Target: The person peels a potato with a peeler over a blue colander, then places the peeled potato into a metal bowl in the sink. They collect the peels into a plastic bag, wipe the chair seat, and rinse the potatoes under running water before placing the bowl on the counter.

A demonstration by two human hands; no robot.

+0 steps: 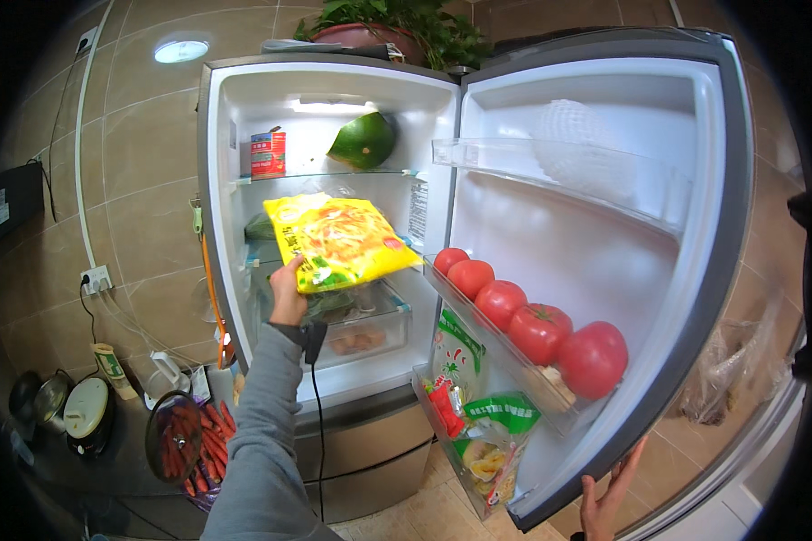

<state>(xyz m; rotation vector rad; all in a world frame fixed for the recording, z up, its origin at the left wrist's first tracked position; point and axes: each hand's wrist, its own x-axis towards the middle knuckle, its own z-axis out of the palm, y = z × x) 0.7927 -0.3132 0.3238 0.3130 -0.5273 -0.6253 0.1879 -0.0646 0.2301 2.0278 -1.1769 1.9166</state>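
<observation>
My left hand [288,290] grips the lower left corner of a flat yellow food bag [341,242] with a picture of a cooked dish on it. The bag is held in front of the middle shelves of an open refrigerator [209,225] and hides part of what lies behind. At the lower right, my right hand [608,498] rests against the bottom outer edge of the refrigerator door [726,207], thumb and fingers stretched apart. A cut piece of green-skinned melon [363,142] and a red box [268,154] stand on the top shelf.
Several tomatoes [539,332] line the door's middle rack, with packaged food [487,455] in the rack below. A clear drawer [370,335] sits low inside. Left, a counter holds carrots [212,442], a glass lid [173,436] and a cooker [87,410]. A black cable [319,433] hangs from my left wrist.
</observation>
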